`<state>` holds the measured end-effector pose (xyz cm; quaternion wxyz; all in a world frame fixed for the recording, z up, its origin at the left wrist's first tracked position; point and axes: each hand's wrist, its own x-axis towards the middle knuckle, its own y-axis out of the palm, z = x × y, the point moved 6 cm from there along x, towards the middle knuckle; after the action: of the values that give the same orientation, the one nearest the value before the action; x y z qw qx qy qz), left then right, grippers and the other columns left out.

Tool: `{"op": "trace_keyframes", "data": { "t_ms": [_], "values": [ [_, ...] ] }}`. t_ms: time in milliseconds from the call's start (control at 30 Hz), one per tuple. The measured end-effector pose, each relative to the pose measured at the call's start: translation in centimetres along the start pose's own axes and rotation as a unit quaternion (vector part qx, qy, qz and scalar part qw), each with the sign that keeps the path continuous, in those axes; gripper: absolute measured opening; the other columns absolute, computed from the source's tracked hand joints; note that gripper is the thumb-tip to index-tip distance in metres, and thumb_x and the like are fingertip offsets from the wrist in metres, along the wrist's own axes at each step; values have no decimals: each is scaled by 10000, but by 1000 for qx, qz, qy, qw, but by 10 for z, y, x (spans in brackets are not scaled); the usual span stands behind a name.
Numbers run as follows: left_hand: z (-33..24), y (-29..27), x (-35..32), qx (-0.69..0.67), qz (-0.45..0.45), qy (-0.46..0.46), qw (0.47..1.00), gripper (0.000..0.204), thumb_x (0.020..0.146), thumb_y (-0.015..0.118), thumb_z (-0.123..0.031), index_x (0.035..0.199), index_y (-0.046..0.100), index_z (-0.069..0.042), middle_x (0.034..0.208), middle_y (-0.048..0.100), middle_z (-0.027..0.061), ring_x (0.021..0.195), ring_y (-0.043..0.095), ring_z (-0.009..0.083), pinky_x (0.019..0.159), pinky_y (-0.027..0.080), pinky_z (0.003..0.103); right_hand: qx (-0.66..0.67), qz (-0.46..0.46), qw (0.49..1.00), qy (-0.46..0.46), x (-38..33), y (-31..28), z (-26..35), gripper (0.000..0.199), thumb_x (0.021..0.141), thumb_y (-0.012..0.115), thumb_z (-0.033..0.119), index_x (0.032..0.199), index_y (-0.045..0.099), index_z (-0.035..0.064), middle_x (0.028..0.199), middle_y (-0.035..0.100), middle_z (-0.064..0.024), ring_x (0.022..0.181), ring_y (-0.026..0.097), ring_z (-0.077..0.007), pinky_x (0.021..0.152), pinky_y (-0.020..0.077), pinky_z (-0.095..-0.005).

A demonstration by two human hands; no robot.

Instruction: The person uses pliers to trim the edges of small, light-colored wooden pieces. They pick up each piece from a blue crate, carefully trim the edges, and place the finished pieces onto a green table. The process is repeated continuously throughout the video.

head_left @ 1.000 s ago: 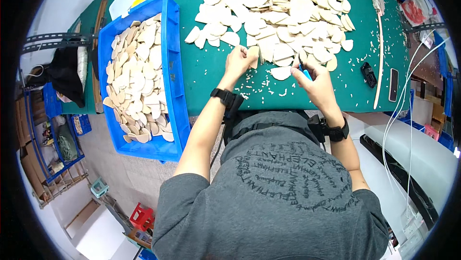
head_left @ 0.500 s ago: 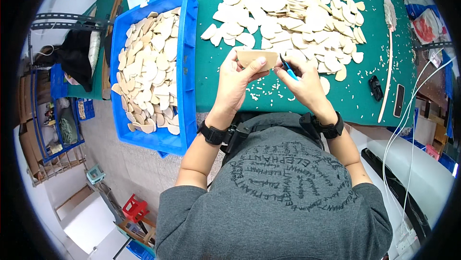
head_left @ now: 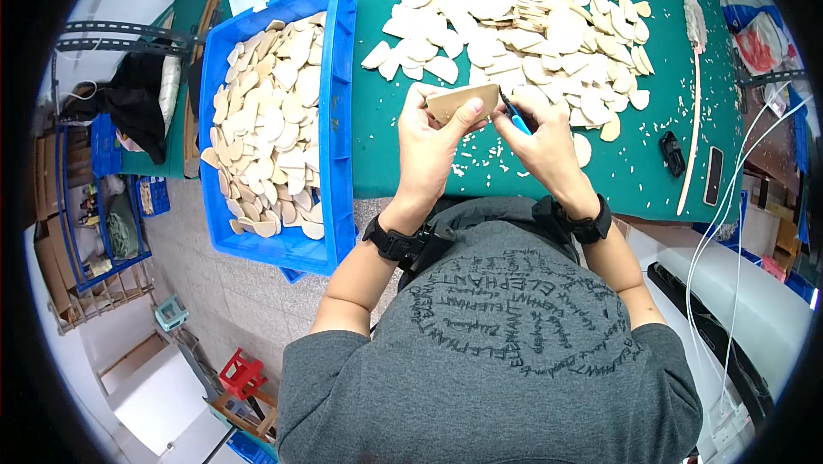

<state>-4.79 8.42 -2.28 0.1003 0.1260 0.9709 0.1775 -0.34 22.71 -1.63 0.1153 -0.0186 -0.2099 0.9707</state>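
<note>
My left hand (head_left: 429, 140) grips a flat tan piece (head_left: 463, 104) with one straight edge, thumb on its near face and fingers behind. In my right hand (head_left: 545, 143) is a small blue-handled cutter (head_left: 517, 118) with a dark tip. The tip meets the right end of the tan piece, or lies very close to it; fingers partly cover the tool. Beyond both hands, a heap of similar pale, rounded flat pieces (head_left: 514, 34) spreads over the green table (head_left: 377, 155).
A deep blue crate (head_left: 339, 121) full of such pieces stands left of my hands. Small white scraps (head_left: 489, 164) litter the table's near part. To the right lie a black object (head_left: 672, 155), a phone (head_left: 713, 177) and a long stick with a fluffy head (head_left: 691, 104).
The tan piece has tilted in my left hand, and its near face looks darker. Both hands keep their holds, and the cutter remains at the piece's right end.
</note>
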Motion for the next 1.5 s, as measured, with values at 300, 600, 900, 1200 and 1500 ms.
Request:
{"op": "trace_keyframes", "data": {
  "t_ms": [300, 600, 900, 1200, 1500],
  "values": [
    [3, -13, 0, -9, -15, -23, 1000, 284, 835, 694, -90, 988, 464, -22, 980, 614, 129, 849, 646, 184, 704, 586, 309, 36, -13, 999, 14, 5, 6, -13, 179, 791, 667, 168, 847, 652, -1, 586, 543, -49, 518, 463, -95, 495, 377, -262],
    [-80, -168, 11, 263, -359, 288, 848, 534, 844, 670, -117, 1265, 377, 33, 1164, 527, 130, 1147, 468, 234, 1010, 341, 383, 103, -48, 990, 82, 0, -32, -43, 178, 835, 663, 172, 875, 662, -2, 686, 587, 20, 613, 488, -35, 540, 384, -199],
    [127, -23, 84, 641, 106, 228, 725, 474, 709, 747, -257, 1149, 597, -162, 954, 629, 157, 868, 592, 297, 752, 489, 382, 67, -60, 989, 117, -17, -52, -58, 167, 826, 666, 145, 867, 647, -17, 732, 607, -2, 675, 513, -49, 619, 422, -202],
    [127, -33, 70, 352, 168, -56, 919, 167, 818, 689, -136, 894, 564, -56, 855, 686, 91, 708, 655, 109, 641, 521, 239, 43, -48, 988, 143, -24, -51, -75, 197, 798, 691, 195, 871, 665, 13, 672, 574, -9, 607, 481, -59, 558, 388, -219],
    [33, -7, 18, 58, 60, 25, 996, 323, 796, 693, 32, 1021, 469, -26, 911, 628, 142, 816, 660, 188, 683, 576, 294, 37, 39, 995, 85, -1, -15, -47, 216, 815, 661, 216, 895, 651, 15, 687, 597, -44, 615, 517, -97, 586, 426, -258]
  ]
}}
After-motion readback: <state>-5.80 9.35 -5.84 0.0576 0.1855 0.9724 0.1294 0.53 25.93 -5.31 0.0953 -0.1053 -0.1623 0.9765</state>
